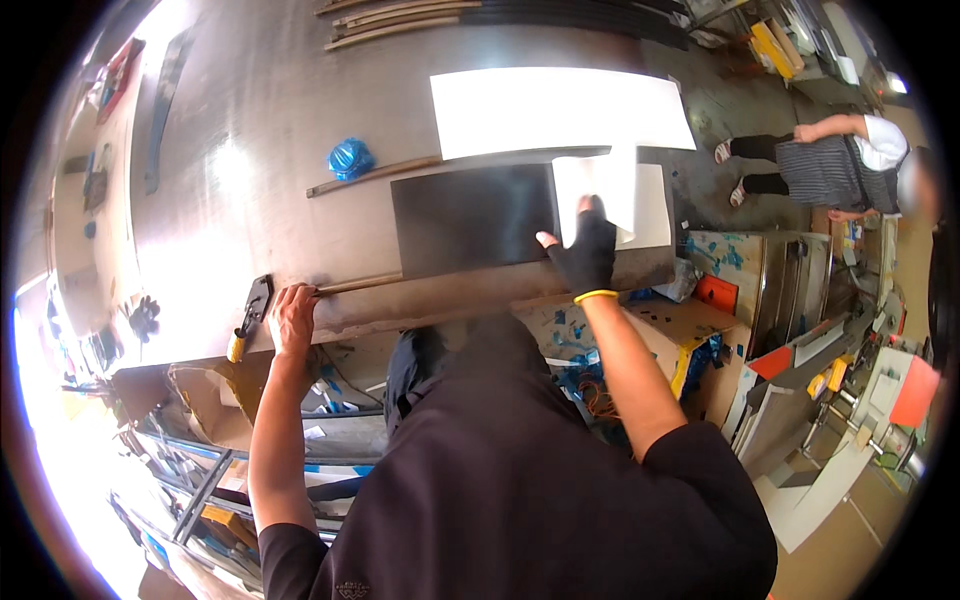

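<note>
My bare left hand (291, 318) rests at the near table edge, fingers laid over the top by the end of a thin wooden strip (360, 284). Beside it lies a black hand tool with a yellow handle (237, 346). My right hand (588, 250) wears a black fingertip-less glove and a yellow wristband. Its thumb is spread to the left, and its fingers touch a curled white sheet (622, 195). That sheet stands partly raised over the right part of a flat panel, whose left part is dark (475, 215). Whether the fingers pinch the sheet is hard to see.
Behind the panel lies a bright white sheet (560, 112). A blue wrapped bundle (350, 158) sits near another wooden strip (375, 175). Long bars (420, 22) are stacked at the far edge. A person (840, 160) stands at right, near a cardboard box (690, 325).
</note>
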A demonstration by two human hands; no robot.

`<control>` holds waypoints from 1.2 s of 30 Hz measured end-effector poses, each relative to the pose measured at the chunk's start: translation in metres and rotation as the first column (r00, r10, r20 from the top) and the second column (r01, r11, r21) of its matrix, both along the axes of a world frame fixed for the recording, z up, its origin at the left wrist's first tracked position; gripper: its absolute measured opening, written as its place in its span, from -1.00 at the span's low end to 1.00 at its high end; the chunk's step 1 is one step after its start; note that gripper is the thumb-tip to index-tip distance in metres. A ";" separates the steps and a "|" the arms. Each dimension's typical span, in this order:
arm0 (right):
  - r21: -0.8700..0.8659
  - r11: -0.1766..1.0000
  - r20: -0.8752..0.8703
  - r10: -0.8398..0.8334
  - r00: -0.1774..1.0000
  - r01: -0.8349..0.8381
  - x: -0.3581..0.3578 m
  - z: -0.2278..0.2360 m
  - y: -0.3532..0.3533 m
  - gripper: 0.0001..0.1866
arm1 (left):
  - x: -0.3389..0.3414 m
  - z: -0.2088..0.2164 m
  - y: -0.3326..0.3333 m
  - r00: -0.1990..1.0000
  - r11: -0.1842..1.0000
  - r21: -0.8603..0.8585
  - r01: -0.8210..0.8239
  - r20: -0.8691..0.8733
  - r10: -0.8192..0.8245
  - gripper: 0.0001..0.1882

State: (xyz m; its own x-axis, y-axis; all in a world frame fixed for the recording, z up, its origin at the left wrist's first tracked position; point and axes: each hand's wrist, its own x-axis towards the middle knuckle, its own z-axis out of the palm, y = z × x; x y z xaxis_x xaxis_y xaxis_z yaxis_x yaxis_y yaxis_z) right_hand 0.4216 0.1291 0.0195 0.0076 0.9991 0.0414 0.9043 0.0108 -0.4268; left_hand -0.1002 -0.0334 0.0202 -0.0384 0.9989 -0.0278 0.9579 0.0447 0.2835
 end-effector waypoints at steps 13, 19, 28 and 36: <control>0.121 0.528 -0.374 -0.760 0.531 0.841 0.373 0.217 -0.002 -0.55 | -0.013 -0.018 -0.018 0.993 0.992 0.121 0.042 0.104 -0.054 -0.53; -0.070 0.604 0.006 0.796 0.605 -0.794 -0.074 0.134 -0.088 -0.62 | -0.044 -0.024 -0.140 0.925 0.986 0.157 -0.047 0.379 -0.016 -0.58; -0.079 -0.253 -0.684 0.717 -0.133 -0.964 -0.741 -0.019 -0.388 -0.58 | -0.107 -0.034 -0.483 0.651 0.607 -0.580 -0.544 0.165 0.741 -0.67; -0.464 0.068 -0.751 0.499 0.432 -0.883 -0.940 -0.021 -0.535 -0.26 | -0.051 -0.013 -0.550 -0.175 0.037 -0.489 -0.871 0.379 0.909 -0.73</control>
State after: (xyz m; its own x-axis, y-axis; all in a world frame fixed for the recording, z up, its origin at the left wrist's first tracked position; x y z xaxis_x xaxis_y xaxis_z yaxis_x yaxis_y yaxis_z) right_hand -0.5185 -0.4057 -0.0013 -0.8869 0.1071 -0.4494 0.4584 0.0831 -0.8848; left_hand -0.1509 -0.5829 0.0074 -0.8509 0.0135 -0.5252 -0.3363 0.7541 0.5642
